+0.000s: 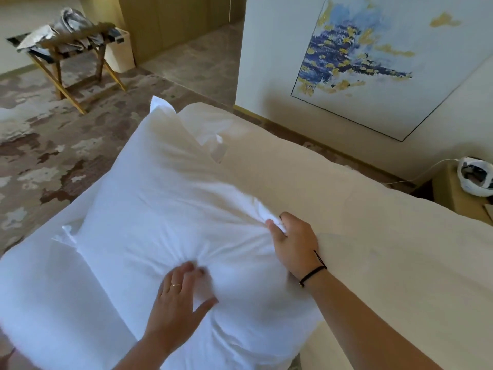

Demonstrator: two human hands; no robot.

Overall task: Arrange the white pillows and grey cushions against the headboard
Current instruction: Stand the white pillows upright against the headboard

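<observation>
Head view: the left hand lies spread and palm down on the near part of the white pillow, fingers apart and pressing a dent into the cloth; it grips nothing, and its fingertips are blurred. A ring shows on one finger. The right hand is pinched closed on a fold of the pillow's cover at its right edge, thumb and fingers bunching the cloth. A dark cord circles that wrist. Both forearms reach in from the lower edge, the right one crossing the cream headboard. The pillow lies on the bed, its long right edge against the headboard. No writing can be read.
</observation>
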